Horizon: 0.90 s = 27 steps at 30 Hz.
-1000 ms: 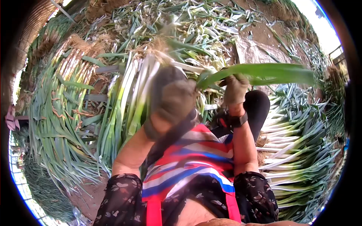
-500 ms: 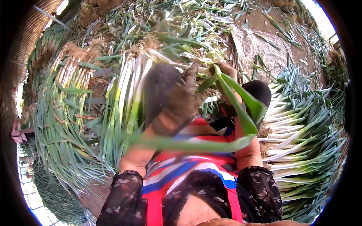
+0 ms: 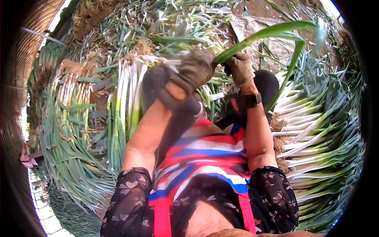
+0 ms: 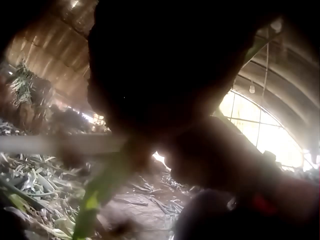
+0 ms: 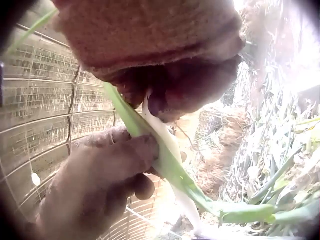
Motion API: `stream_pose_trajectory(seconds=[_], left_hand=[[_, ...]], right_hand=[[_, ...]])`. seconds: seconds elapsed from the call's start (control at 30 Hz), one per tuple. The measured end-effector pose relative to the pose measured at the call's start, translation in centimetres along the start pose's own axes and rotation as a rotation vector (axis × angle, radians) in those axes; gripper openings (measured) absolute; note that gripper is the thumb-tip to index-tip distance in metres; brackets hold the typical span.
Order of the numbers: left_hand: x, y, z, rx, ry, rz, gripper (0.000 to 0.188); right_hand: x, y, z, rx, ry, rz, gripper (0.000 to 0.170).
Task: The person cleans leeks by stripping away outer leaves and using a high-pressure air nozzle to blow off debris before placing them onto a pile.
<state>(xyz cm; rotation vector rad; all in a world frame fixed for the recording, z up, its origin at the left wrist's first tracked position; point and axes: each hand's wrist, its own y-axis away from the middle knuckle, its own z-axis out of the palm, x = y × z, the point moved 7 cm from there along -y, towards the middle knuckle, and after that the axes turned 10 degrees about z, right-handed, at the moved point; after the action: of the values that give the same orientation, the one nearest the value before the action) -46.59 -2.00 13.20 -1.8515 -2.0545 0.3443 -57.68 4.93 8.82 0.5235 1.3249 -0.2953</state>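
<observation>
In the head view, the gloved left hand (image 3: 196,68) curls round a leek (image 3: 237,48) beside the gloved right hand (image 3: 240,68), which pinches it at the base of its leaves. The long green leaves arc up to the right, one bending down past the right knee. The right wrist view shows the right hand (image 5: 160,37) above and the left hand (image 5: 95,185) below, both gripping the leek (image 5: 172,167), its pale stem partly hidden. Dark in the left wrist view are the left hand (image 4: 170,65) and, beside it, the right hand (image 4: 215,155).
Trimmed white-stemmed leeks (image 3: 300,142) lie in a row at the right. More leeks (image 3: 128,94) and a leafy heap (image 3: 71,138) lie at the left. Loose leaf scraps (image 3: 173,23) and a pale sheet (image 3: 260,35) cover ground beyond the knees.
The left hand, its fingers spread half a second ago, has moved up and curled round the leek. The leaves, folded down over the lap before, now swing up and right.
</observation>
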Motion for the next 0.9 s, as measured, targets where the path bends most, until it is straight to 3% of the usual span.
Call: stream_pose_trajectory(seconds=[0.13, 0.17, 0.27, 0.33, 0.4, 0.43, 0.5, 0.53, 0.6, 0.67, 0.7, 0.8, 0.83, 0.9], left_hand=[[1.6, -1.6, 0.2, -0.002, -0.146, 0.146, 0.015], [2.6, -1.9, -0.3, 0.077, -0.206, 0.232, 0.01], [2.8, -2.8, -0.2, 0.109, -0.157, 0.068, 0.011], [2.4, -3.0, -0.1, 0.174, 0.03, 0.036, 0.01], [1.7, -3.1, -1.4, 0.241, 0.293, -0.019, 0.011], [0.4, -2.8, -0.6, 0.183, 0.591, -0.159, 0.013], [0.1, -2.5, -1.2, 0.122, 1.0, -0.323, 0.015], [-0.2, -2.2, -1.3, 0.094, 1.199, -0.41, 0.016], [-0.6, -1.8, -1.9, 0.053, 1.295, -0.444, 0.017], [-0.1, -1.1, -2.4, 0.08, 1.482, -0.542, 0.018], [-0.2, -1.0, -2.5, 0.065, 1.46, -0.424, 0.019], [-0.7, -0.6, -2.9, 0.086, 1.356, -0.378, 0.019], [-0.8, -0.4, -2.9, 0.09, 1.382, -0.442, 0.019], [-0.6, -0.6, -3.6, 0.023, 1.214, -0.337, 0.017]], right_hand=[[0.6, -0.4, -1.1, 0.147, -0.082, -0.028, 0.018], [0.4, 0.0, -1.3, 0.161, -0.109, -0.017, 0.019], [-0.3, 0.5, -1.9, 0.171, -0.173, -0.03, 0.021], [0.7, -0.6, -2.5, 0.066, -0.319, -0.027, 0.017], [-2.0, 0.9, -1.7, -0.021, 0.095, -0.3, 0.01], [-3.2, 1.9, -1.3, -0.034, 0.267, -0.455, 0.009], [-1.1, 1.2, -0.5, -0.297, -0.292, -0.087, 0.01], [-0.3, 0.9, -0.3, -0.397, -0.438, 0.02, 0.012], [0.1, 0.9, 0.5, -0.496, -0.587, 0.044, 0.018], [-0.4, 1.6, 1.1, -0.486, -0.596, -0.128, 0.027], [-0.3, 1.5, 1.2, -0.508, -0.665, -0.105, 0.029], [0.8, 1.1, 1.9, -0.58, -0.935, 0.128, 0.032], [1.1, 1.0, 2.1, -0.58, -1.005, 0.198, 0.033], [1.2, 1.4, 2.5, -0.497, -1.022, 0.19, 0.038]])
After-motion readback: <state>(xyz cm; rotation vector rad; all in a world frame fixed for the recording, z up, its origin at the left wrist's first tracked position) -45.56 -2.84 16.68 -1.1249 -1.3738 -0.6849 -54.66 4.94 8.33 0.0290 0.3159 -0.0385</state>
